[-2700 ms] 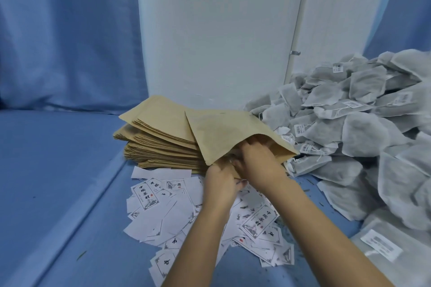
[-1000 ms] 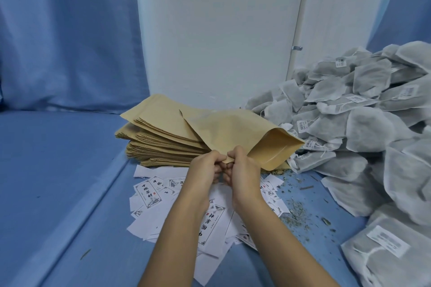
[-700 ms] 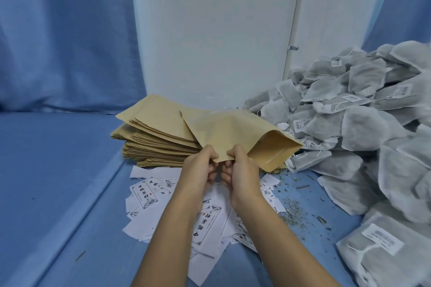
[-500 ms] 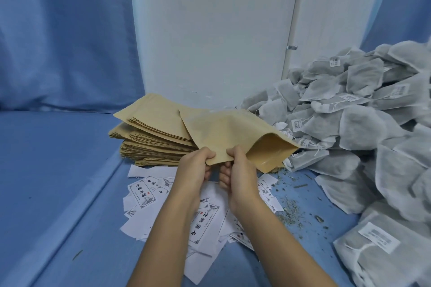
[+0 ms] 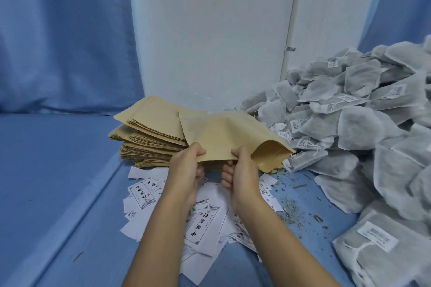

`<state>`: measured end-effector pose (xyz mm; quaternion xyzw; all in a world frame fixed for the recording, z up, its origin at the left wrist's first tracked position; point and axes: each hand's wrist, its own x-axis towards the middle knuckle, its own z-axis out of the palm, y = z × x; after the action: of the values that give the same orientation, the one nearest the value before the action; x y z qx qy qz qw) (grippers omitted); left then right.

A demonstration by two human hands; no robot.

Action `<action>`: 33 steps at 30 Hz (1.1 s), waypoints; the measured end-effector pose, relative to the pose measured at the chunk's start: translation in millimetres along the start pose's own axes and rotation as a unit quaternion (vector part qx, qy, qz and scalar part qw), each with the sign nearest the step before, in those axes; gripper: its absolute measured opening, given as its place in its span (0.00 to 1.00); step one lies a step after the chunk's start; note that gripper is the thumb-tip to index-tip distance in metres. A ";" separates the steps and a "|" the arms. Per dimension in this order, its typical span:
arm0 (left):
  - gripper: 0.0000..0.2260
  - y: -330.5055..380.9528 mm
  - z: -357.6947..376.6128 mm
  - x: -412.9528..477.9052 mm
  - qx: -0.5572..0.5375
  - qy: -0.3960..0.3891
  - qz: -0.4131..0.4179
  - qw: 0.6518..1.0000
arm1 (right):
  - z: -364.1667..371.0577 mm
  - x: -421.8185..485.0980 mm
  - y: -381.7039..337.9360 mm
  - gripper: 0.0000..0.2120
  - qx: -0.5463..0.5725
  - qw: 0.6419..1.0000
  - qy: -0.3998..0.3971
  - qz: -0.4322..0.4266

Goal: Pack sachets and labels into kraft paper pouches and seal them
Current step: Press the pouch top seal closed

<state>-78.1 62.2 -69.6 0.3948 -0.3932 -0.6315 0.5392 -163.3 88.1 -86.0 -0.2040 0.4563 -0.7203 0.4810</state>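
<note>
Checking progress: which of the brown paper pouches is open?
The pouch held by both the left hand and the right hand. Its right end gapes open, while the others lie flat in the stack.

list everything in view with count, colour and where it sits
tan kraft paper pouch: one, tan, held above the stack, mouth open to the right
stack of flat kraft paper pouches: many, tan, centre
white printed paper labels: many, white with black print, scattered under the hands
grey mesh sachets: large heap, grey-white, right side
loose dried herb bits: scattered, grey-green, between labels and sachets
blue cloth surface: one, blue, under everything
white wall panels: two, white, behind the stack
blue curtain: blue, left background
left hand: one, grip on the pouch's near edge
right hand: one, grip on the same edge
</note>
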 end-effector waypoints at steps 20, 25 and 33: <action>0.05 -11.2 21.7 -20.1 0.055 0.050 0.022 0.997 | 3.9 -7.1 3.7 0.15 -0.025 0.999 -0.008 -0.019; 0.05 -11.6 20.4 -17.3 0.015 0.066 0.020 0.998 | 3.8 -4.3 4.1 0.16 0.046 0.999 -0.006 -0.023; 0.09 -9.1 17.9 -16.6 0.035 0.010 -0.010 0.999 | -2.3 -4.1 2.1 0.16 0.051 0.998 -0.007 -0.025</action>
<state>-96.2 80.9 -70.0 0.4236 -0.4055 -0.6186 0.5229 -162.1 92.5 -88.3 -0.1955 0.4101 -0.7533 0.4755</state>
